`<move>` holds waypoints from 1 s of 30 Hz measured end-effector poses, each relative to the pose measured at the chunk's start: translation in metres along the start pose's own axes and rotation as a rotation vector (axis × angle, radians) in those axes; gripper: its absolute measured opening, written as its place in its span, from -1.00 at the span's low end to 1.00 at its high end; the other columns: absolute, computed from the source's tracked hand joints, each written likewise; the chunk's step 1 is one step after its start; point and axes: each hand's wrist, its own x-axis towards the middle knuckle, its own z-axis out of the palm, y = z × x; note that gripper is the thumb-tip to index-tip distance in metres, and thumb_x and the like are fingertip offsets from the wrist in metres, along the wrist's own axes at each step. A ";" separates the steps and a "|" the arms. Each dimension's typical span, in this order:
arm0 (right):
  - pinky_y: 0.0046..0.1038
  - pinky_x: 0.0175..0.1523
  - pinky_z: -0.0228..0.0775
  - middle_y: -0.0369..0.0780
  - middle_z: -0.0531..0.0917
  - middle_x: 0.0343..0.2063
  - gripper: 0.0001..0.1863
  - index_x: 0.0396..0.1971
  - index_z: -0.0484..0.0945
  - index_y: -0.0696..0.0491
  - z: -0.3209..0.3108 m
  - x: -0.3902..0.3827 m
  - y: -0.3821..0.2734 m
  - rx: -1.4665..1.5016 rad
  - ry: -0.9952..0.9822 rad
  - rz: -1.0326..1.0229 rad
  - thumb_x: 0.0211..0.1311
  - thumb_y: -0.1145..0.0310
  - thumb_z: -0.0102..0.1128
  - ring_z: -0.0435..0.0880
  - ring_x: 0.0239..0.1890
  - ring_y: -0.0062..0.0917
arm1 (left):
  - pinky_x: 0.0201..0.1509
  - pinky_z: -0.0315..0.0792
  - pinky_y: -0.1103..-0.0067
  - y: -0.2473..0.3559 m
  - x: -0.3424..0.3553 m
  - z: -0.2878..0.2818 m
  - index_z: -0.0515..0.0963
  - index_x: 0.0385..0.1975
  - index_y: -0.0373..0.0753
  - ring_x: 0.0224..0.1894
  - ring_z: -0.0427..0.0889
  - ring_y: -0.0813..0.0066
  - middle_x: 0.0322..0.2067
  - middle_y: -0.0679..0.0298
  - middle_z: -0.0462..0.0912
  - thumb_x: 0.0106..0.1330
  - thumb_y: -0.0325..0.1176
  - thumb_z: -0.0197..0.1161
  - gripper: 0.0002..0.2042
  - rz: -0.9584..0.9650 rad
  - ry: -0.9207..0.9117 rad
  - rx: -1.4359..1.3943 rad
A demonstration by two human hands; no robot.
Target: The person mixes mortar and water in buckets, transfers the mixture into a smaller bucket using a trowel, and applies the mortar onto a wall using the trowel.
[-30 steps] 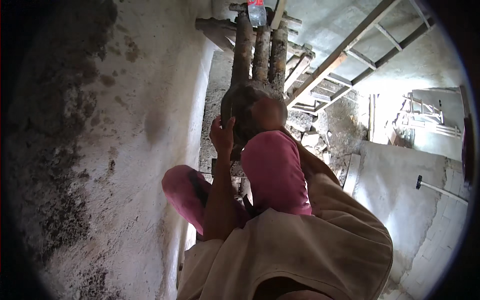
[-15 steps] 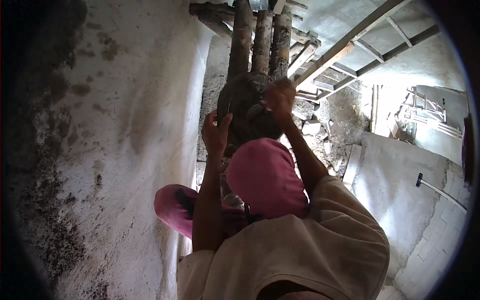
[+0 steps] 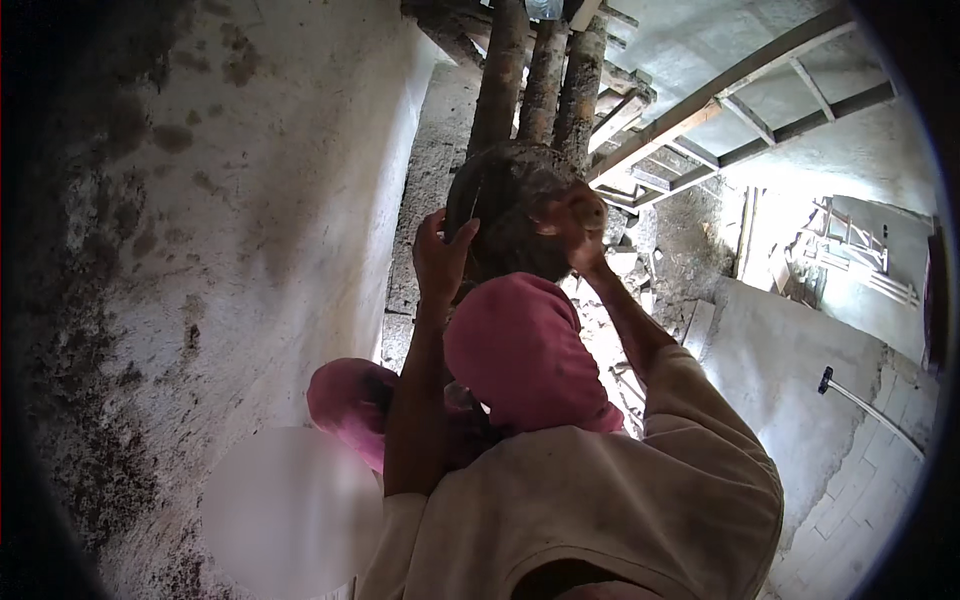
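A dark, round basin-like vessel (image 3: 500, 180) sits at the near end of several rough wooden poles (image 3: 545, 85), just past my raised knee. My left hand (image 3: 443, 258) grips its left rim, thumb on the inner side and fingers outside. Over the right part of the vessel is my right hand (image 3: 578, 228), its fingers curled in. What those fingers hold, if anything, is too dark to make out. The contents of the vessel are also lost in shadow.
A stained plaster wall (image 3: 290, 200) runs close along my left. My pink-clad knee (image 3: 515, 350) rises between my arms. To the right are a wooden ladder (image 3: 750, 115), scattered rubble (image 3: 625, 262) and a hammer (image 3: 870, 408) with a pale handle.
My right hand has moved slightly down and right over the vessel, its fingers now showing more clearly. The left hand keeps its grip on the rim. The whole view has shifted a little.
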 end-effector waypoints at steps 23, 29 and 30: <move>-0.48 -0.34 0.39 -0.30 0.50 -0.58 -0.84 -0.48 0.46 0.08 0.023 0.042 0.005 -0.149 0.579 -0.272 0.19 0.40 0.27 0.53 -0.43 -0.63 | 0.02 0.43 0.34 0.003 0.001 0.001 0.49 -0.01 -0.33 -0.06 0.58 0.13 -0.12 0.01 0.58 0.08 -0.01 0.42 -0.40 0.008 0.024 -0.049; -0.59 -0.43 0.40 -0.28 0.53 -0.47 -0.78 -0.47 0.39 0.08 -0.013 -0.039 0.019 -0.183 0.412 -0.281 0.19 0.41 0.29 0.48 -0.53 -0.69 | 0.04 0.41 0.32 -0.011 0.007 0.005 0.49 -0.02 -0.32 -0.06 0.55 0.11 -0.12 0.02 0.57 0.08 -0.01 0.42 -0.41 0.070 0.055 -0.005; -0.58 -0.43 0.45 -0.27 0.54 -0.47 -0.78 -0.46 0.38 0.09 -0.009 -0.043 0.004 -0.096 0.353 -0.257 0.20 0.43 0.29 0.52 -0.49 -0.68 | 0.04 0.41 0.32 -0.014 0.004 0.004 0.49 -0.02 -0.32 -0.05 0.55 0.11 -0.12 0.02 0.56 0.08 -0.01 0.42 -0.41 0.069 0.036 -0.001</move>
